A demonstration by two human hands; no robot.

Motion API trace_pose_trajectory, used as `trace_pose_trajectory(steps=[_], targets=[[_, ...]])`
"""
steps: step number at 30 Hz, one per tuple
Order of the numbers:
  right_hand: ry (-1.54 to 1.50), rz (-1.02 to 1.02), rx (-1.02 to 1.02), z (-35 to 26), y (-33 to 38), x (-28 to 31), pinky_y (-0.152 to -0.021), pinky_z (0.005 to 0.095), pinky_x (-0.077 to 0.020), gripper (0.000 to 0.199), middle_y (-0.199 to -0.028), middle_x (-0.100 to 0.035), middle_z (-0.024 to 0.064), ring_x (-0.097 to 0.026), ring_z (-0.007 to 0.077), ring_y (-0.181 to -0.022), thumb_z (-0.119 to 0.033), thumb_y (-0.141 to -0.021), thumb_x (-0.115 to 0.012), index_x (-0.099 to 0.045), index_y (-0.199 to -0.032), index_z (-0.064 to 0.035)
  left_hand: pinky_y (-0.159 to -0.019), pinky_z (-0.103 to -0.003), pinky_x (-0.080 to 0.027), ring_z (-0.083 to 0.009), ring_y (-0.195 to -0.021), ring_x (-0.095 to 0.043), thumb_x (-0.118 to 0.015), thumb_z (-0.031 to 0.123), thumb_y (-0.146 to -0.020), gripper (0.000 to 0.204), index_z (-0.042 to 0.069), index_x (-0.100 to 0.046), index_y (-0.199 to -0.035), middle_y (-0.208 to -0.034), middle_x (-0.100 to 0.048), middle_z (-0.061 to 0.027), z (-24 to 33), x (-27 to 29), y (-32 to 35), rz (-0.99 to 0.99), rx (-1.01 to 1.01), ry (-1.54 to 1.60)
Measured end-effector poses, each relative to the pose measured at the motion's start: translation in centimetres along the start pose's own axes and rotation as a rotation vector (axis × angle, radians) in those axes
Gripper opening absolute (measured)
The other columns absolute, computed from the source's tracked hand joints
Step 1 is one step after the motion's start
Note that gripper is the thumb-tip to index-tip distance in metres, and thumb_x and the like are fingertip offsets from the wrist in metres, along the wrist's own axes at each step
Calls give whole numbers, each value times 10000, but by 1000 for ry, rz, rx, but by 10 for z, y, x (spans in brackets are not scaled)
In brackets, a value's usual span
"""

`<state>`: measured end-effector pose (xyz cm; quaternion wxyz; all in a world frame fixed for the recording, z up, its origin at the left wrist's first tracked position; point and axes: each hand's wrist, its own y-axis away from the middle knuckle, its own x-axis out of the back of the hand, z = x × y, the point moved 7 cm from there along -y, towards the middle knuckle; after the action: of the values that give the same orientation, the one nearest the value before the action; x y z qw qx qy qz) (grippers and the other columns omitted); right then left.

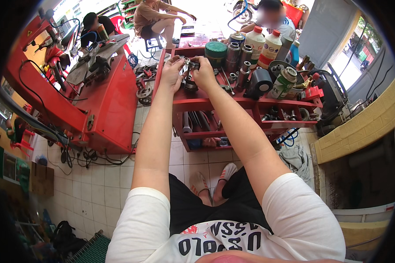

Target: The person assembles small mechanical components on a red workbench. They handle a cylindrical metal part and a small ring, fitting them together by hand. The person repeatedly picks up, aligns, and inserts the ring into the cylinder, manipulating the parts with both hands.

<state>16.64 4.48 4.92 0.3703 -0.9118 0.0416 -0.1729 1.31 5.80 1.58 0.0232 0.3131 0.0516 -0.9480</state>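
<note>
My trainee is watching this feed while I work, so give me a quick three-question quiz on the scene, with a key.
1. What colour is the tool cart in front of the person?
A. Blue
B. Red
C. Yellow

2. True or false: in this view, the round green tub stands to the left of the two white bottles with red caps.

3. Which is nearer the green tub: the person's left hand or right hand?

Key:
1. B, red.
2. True.
3. The right hand.
</note>
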Motion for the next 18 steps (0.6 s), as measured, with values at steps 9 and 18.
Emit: trace_pose_trajectory(steps=[9, 18], targets=[[0, -4, -18, 1, 0, -1, -989, 441, -495, 367, -1155, -608, 232, -599, 419, -1112, 98, -775, -586, -638, -1122, -11, -921, -453, -498, -158, -1061, -627, -657, 94, -1003, 219, 161, -565, -1190, -1118, -661, -5, 0, 4, -3, -13, 19, 94], [-18, -6, -18, -1, 0, -3, -990, 438, -496, 370, -1159, -610, 231, -600, 416, -1117, 87, -774, -589, -633, -1130, -6, -878, -450, -513, -166, -1093, -646, -652, 85, -1004, 236, 151, -546, -1205, -1127, -667, -18, 0, -1, -2, -88, -55, -26]])
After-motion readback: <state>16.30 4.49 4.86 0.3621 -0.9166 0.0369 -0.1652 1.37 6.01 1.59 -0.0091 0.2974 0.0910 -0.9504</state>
